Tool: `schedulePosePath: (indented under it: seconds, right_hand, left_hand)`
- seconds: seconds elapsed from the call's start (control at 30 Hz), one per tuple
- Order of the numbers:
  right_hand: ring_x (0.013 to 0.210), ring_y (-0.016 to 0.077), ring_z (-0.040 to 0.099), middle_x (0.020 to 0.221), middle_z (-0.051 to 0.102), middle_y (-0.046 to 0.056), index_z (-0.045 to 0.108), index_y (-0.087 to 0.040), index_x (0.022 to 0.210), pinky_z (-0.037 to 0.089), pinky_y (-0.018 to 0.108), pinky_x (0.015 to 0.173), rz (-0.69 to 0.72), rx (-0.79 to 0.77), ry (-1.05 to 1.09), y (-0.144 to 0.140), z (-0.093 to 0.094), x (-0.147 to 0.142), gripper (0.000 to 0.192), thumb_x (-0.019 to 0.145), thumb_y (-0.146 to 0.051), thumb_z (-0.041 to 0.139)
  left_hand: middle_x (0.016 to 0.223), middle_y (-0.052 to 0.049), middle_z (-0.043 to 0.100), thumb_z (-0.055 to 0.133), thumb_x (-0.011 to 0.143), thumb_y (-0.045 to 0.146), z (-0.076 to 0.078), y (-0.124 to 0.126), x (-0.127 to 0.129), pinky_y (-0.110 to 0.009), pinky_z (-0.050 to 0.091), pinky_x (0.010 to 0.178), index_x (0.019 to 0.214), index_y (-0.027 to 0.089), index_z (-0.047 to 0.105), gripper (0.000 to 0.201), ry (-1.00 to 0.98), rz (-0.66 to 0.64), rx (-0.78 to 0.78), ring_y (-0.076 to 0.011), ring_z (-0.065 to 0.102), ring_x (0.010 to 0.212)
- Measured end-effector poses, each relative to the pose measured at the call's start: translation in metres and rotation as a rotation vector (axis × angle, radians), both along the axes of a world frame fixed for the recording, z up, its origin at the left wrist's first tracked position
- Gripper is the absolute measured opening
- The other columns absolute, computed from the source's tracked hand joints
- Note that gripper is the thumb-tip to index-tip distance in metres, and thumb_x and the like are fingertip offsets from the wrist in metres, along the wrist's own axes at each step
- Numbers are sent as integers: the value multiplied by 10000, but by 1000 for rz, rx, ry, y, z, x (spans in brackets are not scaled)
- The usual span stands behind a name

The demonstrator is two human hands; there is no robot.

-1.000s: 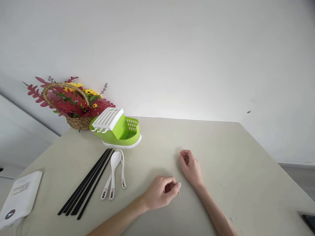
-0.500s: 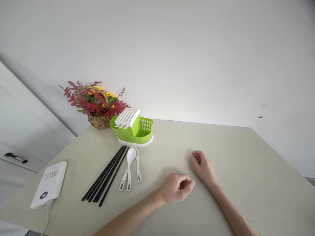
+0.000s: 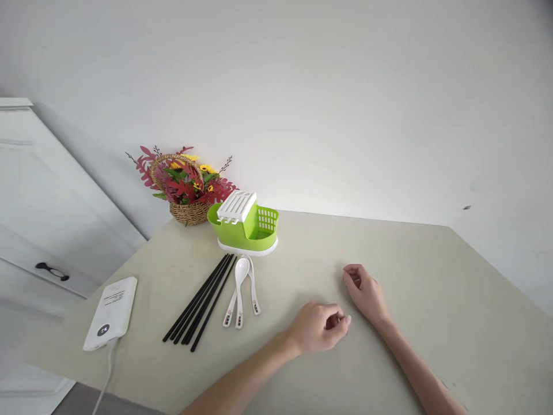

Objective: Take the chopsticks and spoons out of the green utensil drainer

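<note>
**Two empty hands at rest beside laid-out cutlery**

Low in the centre of the frame: left hand [image 3: 322, 328] lying on the pale beige worktop [image 3: 423, 253], curled loosely with fingertips drawn in against the thumb, clamped on nothing visible. Just up and to the right of it: right hand [image 3: 366, 291], half curled, resting on its outer edge, likewise empty. Close to each other but not touching.

Nearest things, left of centre: white soup spoons [image 3: 240, 288], well apart from the left hand, bowls toward the top of the frame and handles fanned toward the bottom. Just left of those and almost touching them: long black chopsticks [image 3: 201, 305], lying in a slanted bundle.

Judged from the layout, best handled this way:
- Take the spoons by the fanned handle ends, since the bowls overlap and look likely to slide on each other.
- Gather the chopsticks near the middle of the bundle so that neither end tips.
- Keep the forearm low over the bare worktop, away from the lime-green plastic cutlery drainer [image 3: 248, 230] with white slotted lid, standing directly above the spoons.

Counted:
- Spoons: three handle ends showing.
- Chopsticks: five or six; too tightly bunched to tell exactly.
- Drainer: one.
- Woven wicker basket [image 3: 189, 212] of red leaves and yellow flowers, upper left of the drainer against the wall: one.
- White power bank [image 3: 111, 311] with trailing cable, lower left at the worktop edge: one.
</note>
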State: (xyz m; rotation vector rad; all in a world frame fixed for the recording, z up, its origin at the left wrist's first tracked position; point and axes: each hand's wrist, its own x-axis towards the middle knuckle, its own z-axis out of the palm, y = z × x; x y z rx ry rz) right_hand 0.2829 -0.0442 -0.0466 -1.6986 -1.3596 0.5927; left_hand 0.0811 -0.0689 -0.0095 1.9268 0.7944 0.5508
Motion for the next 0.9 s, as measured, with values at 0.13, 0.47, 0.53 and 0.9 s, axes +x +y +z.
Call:
schedulePosePath:
  seconds: [0.13,0.47,0.53,0.9]
  right_hand:
    - [786,214,675,941,737,42,603,-251,1020,517,363,769,-2,-3,0,0,1,-1,247,929,-459,508]
    - [781,209,673,946,742,38,612,-251,1024,513,361,769,-1,-12,-13,0,1,0,255,923,-465,519]
    - [781,210,673,954,742,44,617,-249,1025,513,361,763,1,-14,-17,0,0,1,260,924,-468,520]
    - [745,211,656,946,742,52,622,-255,1012,510,352,706,-3,-20,-15,-2,2,-1,268,918,-484,519]
  left_hand:
    - [593,34,580,560,1003,426,2,2,-1,-249,369,586,751,192,621,349,-1,-3,-38,-108,497,548]
    - [598,28,582,542,1018,500,14,-3,-31,-216,385,567,824,168,686,411,0,-63,-192,-99,514,541]
    - [622,21,602,542,1017,529,24,-3,-47,-213,392,574,854,163,695,429,9,-61,-239,-101,527,556]
    - [588,42,503,516,1019,533,28,-23,-89,-222,341,554,819,165,664,445,40,132,-223,-97,445,547]
